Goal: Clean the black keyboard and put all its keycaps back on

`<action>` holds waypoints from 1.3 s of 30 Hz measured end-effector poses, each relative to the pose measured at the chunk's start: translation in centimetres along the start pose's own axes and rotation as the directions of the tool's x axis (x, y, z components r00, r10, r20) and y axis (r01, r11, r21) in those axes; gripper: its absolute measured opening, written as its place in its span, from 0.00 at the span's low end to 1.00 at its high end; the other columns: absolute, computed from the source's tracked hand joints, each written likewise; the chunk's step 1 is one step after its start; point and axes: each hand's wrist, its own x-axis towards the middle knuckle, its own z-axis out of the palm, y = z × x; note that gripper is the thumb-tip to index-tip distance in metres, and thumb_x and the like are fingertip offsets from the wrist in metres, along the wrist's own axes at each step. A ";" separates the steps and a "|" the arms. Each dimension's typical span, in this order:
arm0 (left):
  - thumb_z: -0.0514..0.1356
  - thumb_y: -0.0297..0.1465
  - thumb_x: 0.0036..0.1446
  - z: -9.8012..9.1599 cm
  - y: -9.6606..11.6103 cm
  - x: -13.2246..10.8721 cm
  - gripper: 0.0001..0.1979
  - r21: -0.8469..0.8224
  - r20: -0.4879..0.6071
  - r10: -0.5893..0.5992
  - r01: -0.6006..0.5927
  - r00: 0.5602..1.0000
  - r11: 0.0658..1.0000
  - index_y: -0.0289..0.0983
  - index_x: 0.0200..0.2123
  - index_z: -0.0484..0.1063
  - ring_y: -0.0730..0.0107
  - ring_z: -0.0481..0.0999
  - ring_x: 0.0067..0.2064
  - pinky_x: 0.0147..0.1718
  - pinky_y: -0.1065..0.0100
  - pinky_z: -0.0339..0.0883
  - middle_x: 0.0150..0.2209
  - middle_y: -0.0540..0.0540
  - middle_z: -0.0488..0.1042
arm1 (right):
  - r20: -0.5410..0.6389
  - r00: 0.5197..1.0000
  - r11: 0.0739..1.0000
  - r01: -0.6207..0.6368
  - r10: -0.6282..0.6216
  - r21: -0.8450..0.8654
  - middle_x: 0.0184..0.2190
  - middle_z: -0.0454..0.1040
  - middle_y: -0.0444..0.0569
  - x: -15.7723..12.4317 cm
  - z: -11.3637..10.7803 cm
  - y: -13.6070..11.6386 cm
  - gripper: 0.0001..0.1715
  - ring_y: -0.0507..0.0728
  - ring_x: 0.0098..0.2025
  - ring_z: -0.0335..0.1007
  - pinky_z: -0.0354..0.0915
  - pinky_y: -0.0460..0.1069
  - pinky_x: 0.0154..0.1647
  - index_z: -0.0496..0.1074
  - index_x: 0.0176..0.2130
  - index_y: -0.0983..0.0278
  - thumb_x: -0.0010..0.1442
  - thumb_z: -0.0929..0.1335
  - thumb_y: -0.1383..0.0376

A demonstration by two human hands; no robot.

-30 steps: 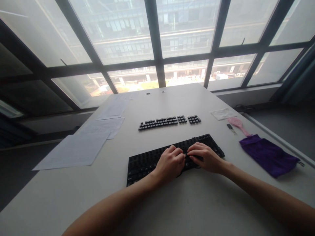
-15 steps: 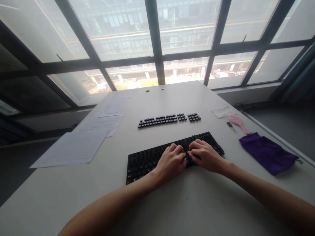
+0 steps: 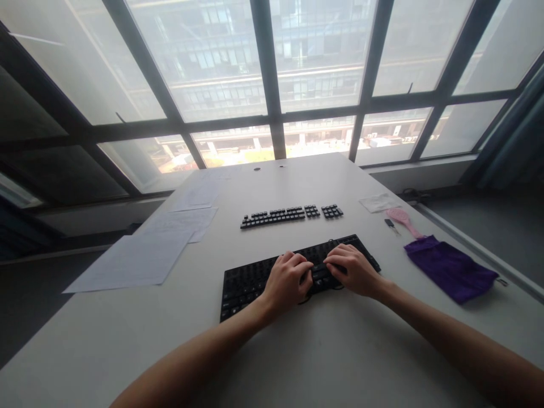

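Observation:
A black keyboard lies at a slant on the white table. My left hand rests over its middle with the fingers curled down and the thumb bent below. Close by on the right, my right hand bends its fingers over the keys beside the number block. A narrow gap separates the two hands' fingertips. Both hands look closed, but anything between the fingers is hidden or too small to make out. Behind the keyboard, black keycaps stand in rows, with two smaller blocks of keycaps to their right.
Sheets of paper overlap along the table's left side. At the right lie a purple cloth pouch, a pink-handled brush-like item, a small black-and-clear tool and a clear plastic bag. Windows rise beyond the table.
The view has tilted slightly upward. My left hand has shifted a little to the left, so the fingertips are farther apart. A bit of black cord now shows below the left hand.

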 end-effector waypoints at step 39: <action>0.62 0.41 0.64 -0.6 1.1 -0.1 0.21 0.115 0.144 0.092 -0.110 0.985 0.987 0.38 0.56 0.70 0.53 0.70 0.53 0.50 0.53 0.66 0.53 0.42 0.75 | -0.077 0.990 0.985 -0.129 0.121 -0.112 0.38 0.78 0.51 0.3 -2.5 2.3 0.11 0.60 0.43 0.70 0.64 0.54 0.49 0.75 0.37 0.61 0.69 0.64 0.67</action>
